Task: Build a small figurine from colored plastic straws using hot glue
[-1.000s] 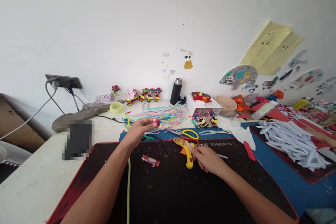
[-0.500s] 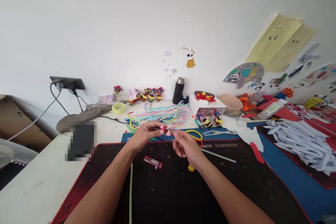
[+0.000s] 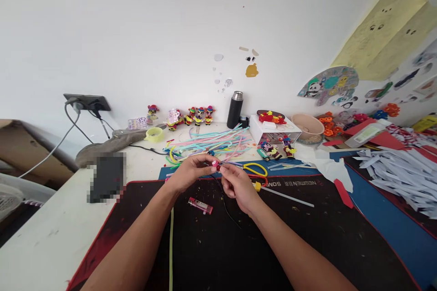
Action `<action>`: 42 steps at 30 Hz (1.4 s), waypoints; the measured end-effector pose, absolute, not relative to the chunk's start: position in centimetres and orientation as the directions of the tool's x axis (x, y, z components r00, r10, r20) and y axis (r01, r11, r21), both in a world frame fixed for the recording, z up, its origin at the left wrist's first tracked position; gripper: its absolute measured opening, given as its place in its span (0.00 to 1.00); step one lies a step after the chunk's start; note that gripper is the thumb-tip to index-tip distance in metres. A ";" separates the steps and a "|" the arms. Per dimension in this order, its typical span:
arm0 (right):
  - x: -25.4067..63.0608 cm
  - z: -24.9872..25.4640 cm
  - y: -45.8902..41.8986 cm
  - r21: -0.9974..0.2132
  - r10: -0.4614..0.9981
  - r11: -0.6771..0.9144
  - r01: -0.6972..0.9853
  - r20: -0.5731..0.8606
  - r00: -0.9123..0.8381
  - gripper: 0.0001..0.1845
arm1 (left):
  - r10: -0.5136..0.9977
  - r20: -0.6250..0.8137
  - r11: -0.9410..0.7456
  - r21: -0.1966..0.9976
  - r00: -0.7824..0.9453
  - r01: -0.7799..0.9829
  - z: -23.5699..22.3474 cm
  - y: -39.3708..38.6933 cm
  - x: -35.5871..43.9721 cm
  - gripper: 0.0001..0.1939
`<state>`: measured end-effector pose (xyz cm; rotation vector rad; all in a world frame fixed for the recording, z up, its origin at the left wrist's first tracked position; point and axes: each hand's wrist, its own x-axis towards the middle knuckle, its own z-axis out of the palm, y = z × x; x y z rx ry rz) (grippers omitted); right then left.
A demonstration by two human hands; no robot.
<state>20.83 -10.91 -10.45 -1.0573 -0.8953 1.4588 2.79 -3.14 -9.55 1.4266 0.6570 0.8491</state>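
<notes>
black mat (image 3: 205,254) on white tabletop (image 3: 51,241) — your left hand (image 3: 191,175) has its grip pinching a small red-pink piece (image 3: 215,164) above the mat, your right hand (image 3: 241,188) gripping its edge. wall-side figurines (image 3: 199,117) look complete — this piece, likely unfinished.

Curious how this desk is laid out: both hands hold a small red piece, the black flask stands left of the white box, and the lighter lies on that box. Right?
Not quite: the head view shows the lighter lying on the black mat, not on the white box. Left hand and right hand hold the small red piece, and the black flask stands left of that box.
</notes>
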 end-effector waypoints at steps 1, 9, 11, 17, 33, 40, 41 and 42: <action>20.8 -10.6 -10.8 -0.934 0.990 -0.138 -0.328 -0.137 -0.027 0.24 | 0.821 0.101 -0.052 0.993 0.562 -0.103 -9.6 -3.1 2.8 0.14; 20.3 -10.8 -10.3 -0.926 0.993 -0.117 -0.358 -0.117 -0.021 0.21 | 0.817 0.092 -0.067 0.996 0.569 -0.065 -9.3 -3.2 2.8 0.17; 20.3 -10.5 -10.3 -0.924 0.993 -0.112 -0.366 -0.119 -0.003 0.21 | 0.814 0.062 -0.049 0.998 0.578 -0.039 -8.6 -3.1 2.3 0.24; 21.9 -9.5 -10.9 -0.930 0.990 -0.098 -0.355 -0.128 0.062 0.21 | 0.950 0.146 -0.184 0.976 0.277 0.115 -7.1 -1.4 -1.6 0.31; 22.6 -8.7 -12.7 -0.939 0.989 -0.130 -0.318 -0.146 0.028 0.23 | 0.941 0.152 -0.339 0.426 0.304 0.839 -9.1 -0.1 1.4 0.14; 23.0 -9.5 -13.4 -0.939 0.980 -0.177 -0.296 -0.194 0.031 0.25 | 0.949 0.108 -0.312 0.453 0.296 0.835 -10.9 0.5 2.5 0.09; 23.0 -9.6 -13.4 -0.938 0.980 -0.180 -0.296 -0.198 0.033 0.25 | 0.950 0.108 -0.310 0.456 0.293 0.835 -11.1 0.5 2.6 0.09; 22.9 -9.7 -13.4 -0.938 0.979 -0.182 -0.296 -0.200 0.033 0.25 | 0.951 0.110 -0.307 0.460 0.290 0.833 -11.3 0.5 2.6 0.08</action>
